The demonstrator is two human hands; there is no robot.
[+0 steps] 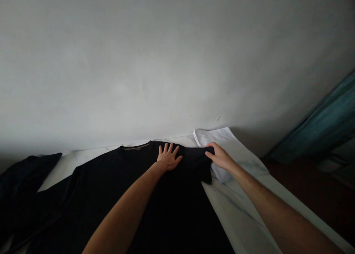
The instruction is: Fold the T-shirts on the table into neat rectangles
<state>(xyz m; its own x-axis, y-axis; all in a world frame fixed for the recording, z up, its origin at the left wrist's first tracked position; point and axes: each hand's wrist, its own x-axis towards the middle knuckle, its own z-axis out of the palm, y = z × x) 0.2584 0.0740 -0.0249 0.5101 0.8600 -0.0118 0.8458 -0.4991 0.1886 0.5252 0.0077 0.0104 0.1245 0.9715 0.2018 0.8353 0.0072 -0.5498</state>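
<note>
On the bench (244,209), the black shirt (111,198) was pinned under the open left hand (168,157), its sleeve (198,165) clenched in the right hand (220,158).

This looks like a room in a home rather than a shop or workplace: a bare white wall (138,69) stands behind a marble-patterned table (244,209) (real stone or a printed top, I can't tell), a teal curtain (318,117) hangs nearby, and a black T-shirt (97,198) lies spread out beside white cloth (235,150).
</note>
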